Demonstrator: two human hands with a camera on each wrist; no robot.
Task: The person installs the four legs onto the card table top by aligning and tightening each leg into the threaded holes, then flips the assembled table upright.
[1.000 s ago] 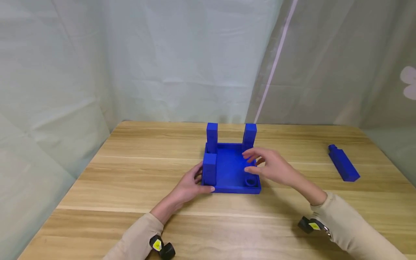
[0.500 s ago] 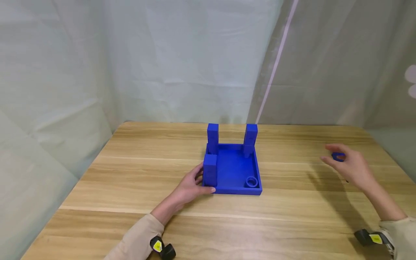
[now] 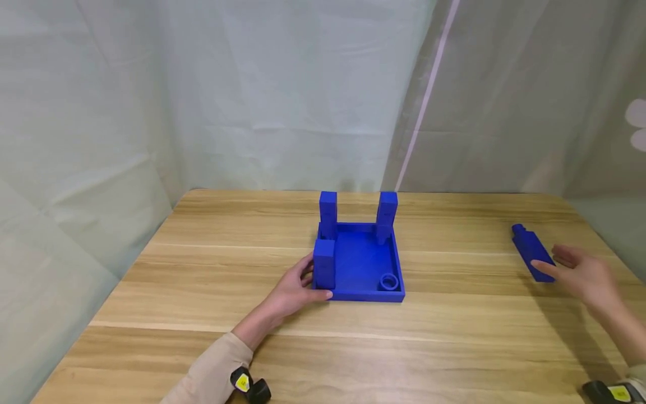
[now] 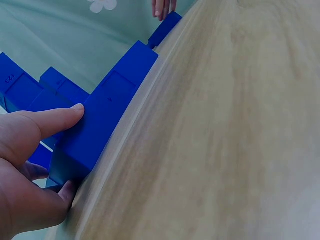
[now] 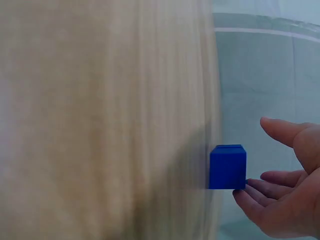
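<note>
On the wooden table [image 3: 202, 314] three posts already stand in the blue tray [image 3: 359, 264], steadied at its near-left corner by the left hand [image 3: 292, 289], while the right hand [image 3: 585, 275], fingers spread, touches the fourth blue post [image 3: 530, 252] lying well apart, not yet gripped

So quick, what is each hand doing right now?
Left hand: grips the square blue plastic tray at its near-left corner.
Right hand: open, fingertips at the long blue plastic block, not gripping it.
</note>
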